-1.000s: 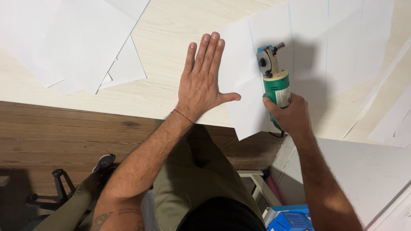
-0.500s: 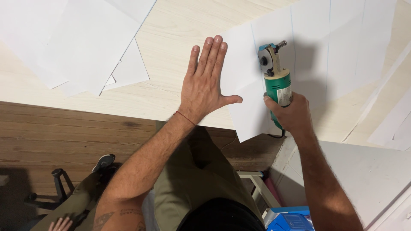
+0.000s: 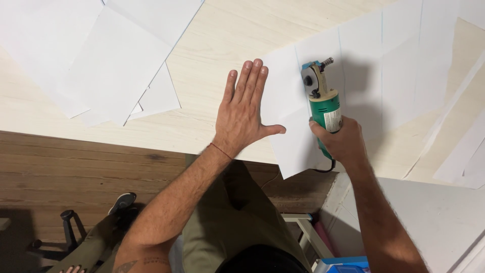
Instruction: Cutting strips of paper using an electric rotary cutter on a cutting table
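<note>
I see two hands at work on one pale wooden table (image 3: 212, 40). My left hand (image 3: 242, 119) lies flat, fingers together and thumb spread, pressing the edge of one large white sheet (image 3: 384, 65) marked with thin blue lines. My right hand (image 3: 341, 141) is wrapped tight round one green electric rotary cutter (image 3: 321, 101) — its round blade end stands on that sheet, just beside the left thumb. A loose pile of white cut pieces (image 3: 96, 55) lies well apart, up left — I count roughly four, overlapping.
</note>
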